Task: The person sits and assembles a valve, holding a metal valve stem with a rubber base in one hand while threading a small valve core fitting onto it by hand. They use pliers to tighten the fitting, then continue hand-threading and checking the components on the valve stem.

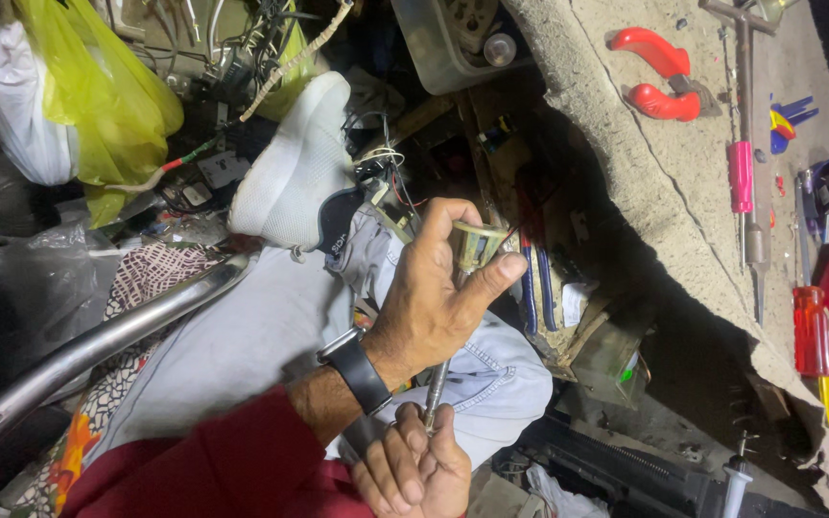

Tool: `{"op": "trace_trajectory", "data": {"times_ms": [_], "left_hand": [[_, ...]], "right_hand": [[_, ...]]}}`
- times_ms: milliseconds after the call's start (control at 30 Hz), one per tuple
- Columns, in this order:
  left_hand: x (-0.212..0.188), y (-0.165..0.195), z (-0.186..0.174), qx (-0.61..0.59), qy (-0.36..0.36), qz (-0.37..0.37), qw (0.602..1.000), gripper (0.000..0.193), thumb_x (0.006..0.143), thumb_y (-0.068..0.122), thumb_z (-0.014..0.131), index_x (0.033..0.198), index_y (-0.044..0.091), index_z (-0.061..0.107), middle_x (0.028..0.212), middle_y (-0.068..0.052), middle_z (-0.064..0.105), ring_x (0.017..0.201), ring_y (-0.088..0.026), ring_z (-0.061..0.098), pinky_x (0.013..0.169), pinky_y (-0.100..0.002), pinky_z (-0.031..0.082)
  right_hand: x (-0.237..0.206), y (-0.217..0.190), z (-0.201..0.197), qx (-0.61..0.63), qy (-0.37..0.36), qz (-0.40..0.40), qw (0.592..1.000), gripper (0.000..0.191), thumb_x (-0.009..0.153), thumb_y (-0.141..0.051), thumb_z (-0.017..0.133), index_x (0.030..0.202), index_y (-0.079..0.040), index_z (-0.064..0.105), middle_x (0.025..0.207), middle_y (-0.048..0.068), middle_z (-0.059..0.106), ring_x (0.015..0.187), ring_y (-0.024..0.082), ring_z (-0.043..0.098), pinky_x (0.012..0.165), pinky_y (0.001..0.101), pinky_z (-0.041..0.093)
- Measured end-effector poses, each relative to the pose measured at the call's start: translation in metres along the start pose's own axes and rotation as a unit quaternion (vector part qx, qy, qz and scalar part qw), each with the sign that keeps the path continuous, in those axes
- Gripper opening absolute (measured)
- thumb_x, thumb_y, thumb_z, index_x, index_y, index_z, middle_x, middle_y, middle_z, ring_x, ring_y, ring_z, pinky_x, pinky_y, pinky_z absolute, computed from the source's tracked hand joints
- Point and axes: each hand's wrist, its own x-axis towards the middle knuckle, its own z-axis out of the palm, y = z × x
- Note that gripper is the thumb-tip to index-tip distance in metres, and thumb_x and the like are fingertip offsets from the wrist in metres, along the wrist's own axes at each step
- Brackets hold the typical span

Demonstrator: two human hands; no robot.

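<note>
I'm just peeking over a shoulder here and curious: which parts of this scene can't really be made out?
- Head view: the thin metal tool shaft has its tip hidden behind the left hand.
- The small yellowish clear plastic part is partly covered by that hand's fingers.
- The right hand is cut off by the bottom edge.
- The dark gap under the bench: too dim.

Dim, cluttered workshop: rough concrete bench [645, 182] w/ red pliers [659, 75] & screwdrivers; yellow bag [98, 96], steel pipe [98, 341], tangled wires [242, 48].

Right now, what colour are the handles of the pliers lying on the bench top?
Red: the pliers have curved red handles, seen clearly in the head view, on the bench top.
</note>
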Motion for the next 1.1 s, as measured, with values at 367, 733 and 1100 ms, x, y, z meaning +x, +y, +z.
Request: {"op": "trace_trajectory", "data": {"times_ms": [367, 733, 1100], "left_hand": [[0.001, 0.003, -0.001, 0.054, -0.011, 0.007, 0.998, 0.04, 0.099, 0.03, 0.073, 0.119, 0.005, 0.048, 0.095, -0.001, 0.064, 0.087, -0.007, 0.059, 0.079, -0.026, 0.054], [0.001, 0.002, -0.004, 0.049, -0.009, 0.013, 0.999, 0.041, 0.099, 0.031, 0.073, 0.12, 0.004, 0.05, 0.096, -0.003, 0.063, 0.088, -0.008, 0.058, 0.08, -0.027, 0.053], [0.008, 0.034, -0.022, 0.114, -0.241, -0.166, 0.949, 0.04, 0.09, 0.016, 0.072, 0.123, 0.003, 0.052, 0.082, -0.007, 0.064, 0.064, -0.012, 0.058, 0.055, -0.031, 0.05]], "right_hand": [[-0.004, 0.005, -0.005, -0.074, 0.09, 0.006, 0.993, 0.056, 0.102, -0.055, 0.026, 0.103, -0.008, 0.056, 0.068, 0.009, 0.057, 0.059, 0.022, 0.052, 0.061, 0.0349, 0.044], [-0.005, 0.005, -0.005, -0.109, 0.17, -0.029, 0.979, 0.059, 0.104, -0.054, 0.029, 0.114, -0.003, 0.058, 0.083, 0.018, 0.067, 0.071, 0.027, 0.06, 0.069, 0.0395, 0.049], [0.011, -0.066, 0.077, -0.858, 0.186, -0.387, 0.281, 0.029, 0.096, -0.009, 0.065, 0.123, 0.001, 0.067, 0.136, 0.019, 0.058, 0.129, 0.031, 0.053, 0.116, 0.042, 0.043]]}}
